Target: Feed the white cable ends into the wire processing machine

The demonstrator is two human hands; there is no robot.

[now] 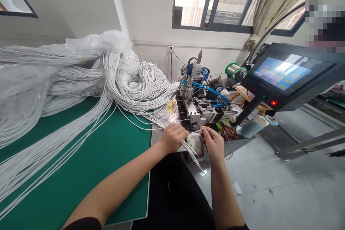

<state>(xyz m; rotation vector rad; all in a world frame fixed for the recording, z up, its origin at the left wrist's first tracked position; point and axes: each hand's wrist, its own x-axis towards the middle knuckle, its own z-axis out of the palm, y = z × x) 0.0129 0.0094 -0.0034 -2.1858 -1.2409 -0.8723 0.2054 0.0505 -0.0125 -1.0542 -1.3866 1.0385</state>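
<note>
My left hand [172, 137] is closed around a small bunch of thin white wires [192, 151] at the front edge of the bench. My right hand [213, 142] pinches the end of one white wire [196, 131] stretched between both hands. Both hands sit just in front of a small metal machine [201, 107] with blue air hoses. The wire ends hang down past the bench edge, some with coloured tips.
A large heap of white cables [81, 79], partly in clear plastic, covers the green mat [88, 165] to the left. A touchscreen panel [283, 73] on an arm stands to the right. Red-handled scissors [229, 132] and a wire spool [234, 69] lie near the machine.
</note>
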